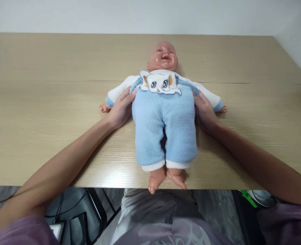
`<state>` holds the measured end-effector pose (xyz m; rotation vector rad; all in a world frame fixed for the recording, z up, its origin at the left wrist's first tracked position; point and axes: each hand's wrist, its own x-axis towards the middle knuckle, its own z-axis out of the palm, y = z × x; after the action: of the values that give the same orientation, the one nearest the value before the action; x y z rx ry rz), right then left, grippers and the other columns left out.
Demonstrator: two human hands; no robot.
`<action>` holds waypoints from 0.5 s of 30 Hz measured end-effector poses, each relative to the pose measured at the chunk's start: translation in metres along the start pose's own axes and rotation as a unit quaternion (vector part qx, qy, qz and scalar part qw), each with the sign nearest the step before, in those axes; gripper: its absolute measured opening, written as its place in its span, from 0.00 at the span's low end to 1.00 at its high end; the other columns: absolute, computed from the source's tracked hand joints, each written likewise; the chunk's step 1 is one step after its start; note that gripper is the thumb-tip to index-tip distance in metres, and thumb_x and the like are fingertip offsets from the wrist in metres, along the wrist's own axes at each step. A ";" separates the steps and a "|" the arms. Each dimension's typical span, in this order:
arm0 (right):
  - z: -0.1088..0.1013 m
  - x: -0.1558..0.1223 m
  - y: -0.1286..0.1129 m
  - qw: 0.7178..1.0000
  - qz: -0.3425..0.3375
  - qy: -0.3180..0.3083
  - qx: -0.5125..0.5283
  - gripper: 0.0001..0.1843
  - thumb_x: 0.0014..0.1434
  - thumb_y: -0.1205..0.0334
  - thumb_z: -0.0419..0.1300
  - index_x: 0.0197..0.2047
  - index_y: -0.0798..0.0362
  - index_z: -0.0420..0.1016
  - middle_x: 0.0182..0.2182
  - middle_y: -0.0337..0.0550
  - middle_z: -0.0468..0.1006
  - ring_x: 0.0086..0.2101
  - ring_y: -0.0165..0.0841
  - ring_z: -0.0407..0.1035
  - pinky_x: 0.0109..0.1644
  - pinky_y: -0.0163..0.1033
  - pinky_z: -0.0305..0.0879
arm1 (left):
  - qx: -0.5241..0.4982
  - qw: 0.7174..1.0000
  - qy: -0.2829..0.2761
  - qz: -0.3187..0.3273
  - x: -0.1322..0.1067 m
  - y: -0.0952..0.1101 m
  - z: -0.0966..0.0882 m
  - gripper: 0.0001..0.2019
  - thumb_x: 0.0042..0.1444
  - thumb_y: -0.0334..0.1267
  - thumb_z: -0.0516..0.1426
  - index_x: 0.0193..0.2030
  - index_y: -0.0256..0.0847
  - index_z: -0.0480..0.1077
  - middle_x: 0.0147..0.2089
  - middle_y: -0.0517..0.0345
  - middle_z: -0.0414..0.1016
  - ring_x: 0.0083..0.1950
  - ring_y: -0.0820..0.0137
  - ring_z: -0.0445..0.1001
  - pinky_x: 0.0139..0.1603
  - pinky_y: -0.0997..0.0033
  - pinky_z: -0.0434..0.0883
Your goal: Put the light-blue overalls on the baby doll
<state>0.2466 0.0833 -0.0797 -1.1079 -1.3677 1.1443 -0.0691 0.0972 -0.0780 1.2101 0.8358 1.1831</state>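
Note:
A baby doll (163, 61) lies on its back on the table, head toward the far side and feet at the front edge. It wears a light blue fleece romper (150, 122) with white sleeves and an elephant face patch (160, 83) on the chest. My left hand (122, 108) grips the doll's side at the waist, below the left strap. On the opposite side, my right hand (204, 110) holds the doll the same way. Both sets of fingers are partly hidden against its body. The doll's arms are spread outward past my hands.
The wooden table (50, 102) has seam lines across it and meets white walls at the back and right. Below its front edge are a black chair (79, 211) with cables at left, and a green and silver object (257, 197) at right.

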 end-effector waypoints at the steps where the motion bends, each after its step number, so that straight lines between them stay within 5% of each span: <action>1: -0.001 0.000 0.001 1.000 -0.002 -0.003 -0.004 0.33 0.70 0.22 0.63 0.59 0.41 0.79 0.57 0.43 0.86 0.66 0.41 0.75 0.71 0.48 0.76 | 0.017 1.000 0.011 -0.001 0.000 -0.001 -0.002 0.23 0.68 0.61 0.70 0.53 0.46 0.77 0.57 0.49 0.83 0.65 0.52 0.81 0.70 0.52 0.78; 15: -0.004 0.004 0.004 1.000 -0.007 0.003 -0.027 0.30 0.71 0.25 0.64 0.52 0.44 0.76 0.50 0.43 0.82 0.58 0.42 0.75 0.68 0.49 0.77 | 0.309 0.949 -0.013 0.070 0.004 0.015 -0.020 0.36 0.65 0.79 0.61 0.31 0.45 0.67 0.36 0.55 0.63 0.45 0.58 0.63 0.63 0.53 0.69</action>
<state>0.2507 0.0878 -0.0828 -1.1370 -1.4075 1.0993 -0.0904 0.1053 -0.0665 1.8123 1.1652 1.0416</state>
